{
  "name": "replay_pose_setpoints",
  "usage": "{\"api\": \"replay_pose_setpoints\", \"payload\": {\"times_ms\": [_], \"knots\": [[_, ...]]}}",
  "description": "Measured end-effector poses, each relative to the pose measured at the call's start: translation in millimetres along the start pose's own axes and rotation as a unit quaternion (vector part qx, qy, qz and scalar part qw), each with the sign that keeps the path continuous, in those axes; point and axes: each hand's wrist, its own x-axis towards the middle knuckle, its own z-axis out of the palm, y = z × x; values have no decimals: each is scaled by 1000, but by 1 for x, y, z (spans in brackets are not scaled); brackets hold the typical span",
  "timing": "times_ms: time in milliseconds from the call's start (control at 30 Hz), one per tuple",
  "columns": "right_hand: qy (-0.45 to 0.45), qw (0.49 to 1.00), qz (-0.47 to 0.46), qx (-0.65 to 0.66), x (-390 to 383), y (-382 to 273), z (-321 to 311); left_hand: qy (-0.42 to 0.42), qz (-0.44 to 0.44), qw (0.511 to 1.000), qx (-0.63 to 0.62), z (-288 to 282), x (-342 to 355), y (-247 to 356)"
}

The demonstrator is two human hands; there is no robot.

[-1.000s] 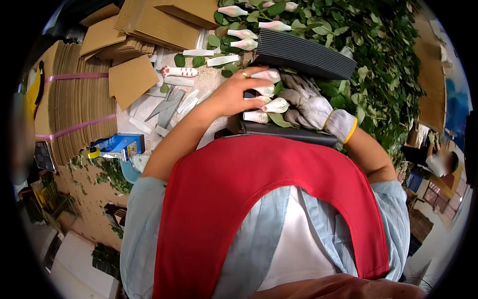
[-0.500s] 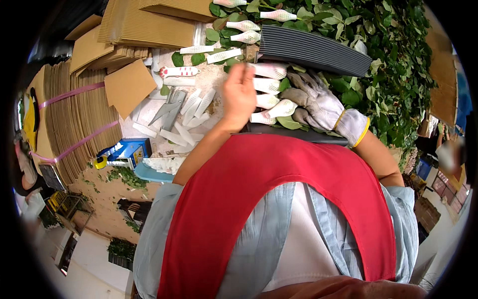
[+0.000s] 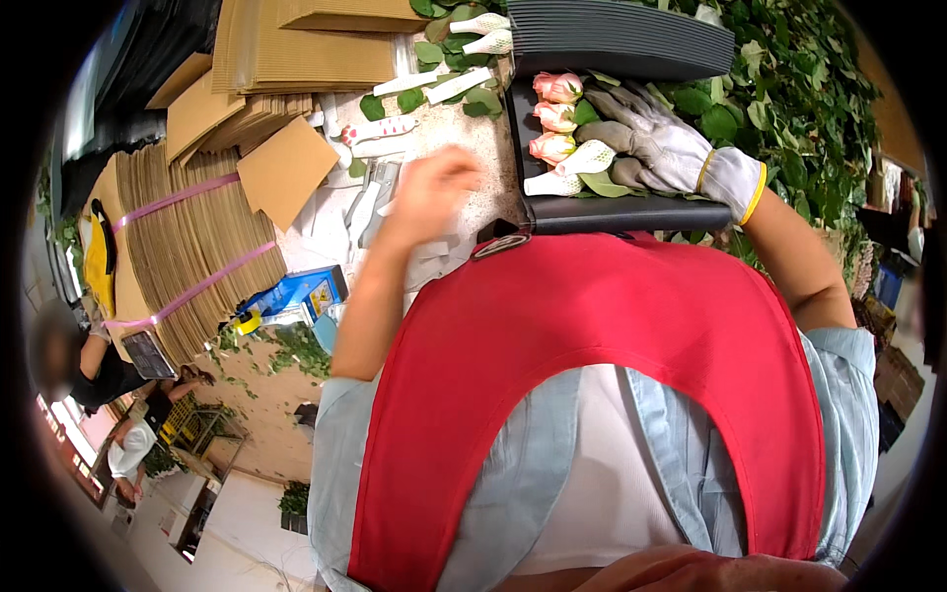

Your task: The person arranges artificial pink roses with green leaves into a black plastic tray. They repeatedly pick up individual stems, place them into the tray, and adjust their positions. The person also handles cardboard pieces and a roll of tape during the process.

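Note:
My right hand (image 3: 661, 148), in a grey and white work glove, lies in a black tray (image 3: 631, 212) and grips a bunch of pink roses (image 3: 554, 118); one bud wears a white foam net. My bare left hand (image 3: 434, 192) hovers left of the tray over the table, blurred by motion. Its fingers are loosely curled and nothing shows in it. My red apron fills the lower part of the view.
A stack of black trays (image 3: 612, 35) sits behind the tray. Net-sleeved stems and green leaves (image 3: 464, 89) lie on the table. Bundled cardboard sheets (image 3: 178, 257) stand at left, with a blue box (image 3: 291, 296) near them. Foliage (image 3: 789, 109) is piled at right. Other people (image 3: 89, 360) are at lower left.
My left hand has left the roses in the tray and swung out to the left over the table. My gloved right hand stays on the roses.

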Motion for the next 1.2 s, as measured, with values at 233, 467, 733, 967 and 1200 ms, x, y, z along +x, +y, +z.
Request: {"api": "replay_pose_setpoints", "payload": {"times_ms": [233, 467, 733, 967, 1200], "knots": [[3, 1000, -5, -24, 2, -4, -7, -137, -56, 989, -28, 12, 3, -41], [-16, 1000, 14, 2, 5, -8, -10, -46, -58, 997, -35, -20, -7, -19], [28, 1000, 9, 11, 4, -11, -9, -97, 303, 901, 295, 27, 37, 17], [15, 999, 2, -28, -2, 1, 4, -151, 131, 927, 318, -20, 10, 76], [9, 999, -1, -46, 9, -27, -42, -87, 151, 982, 77, 36, 23, 11]]}}
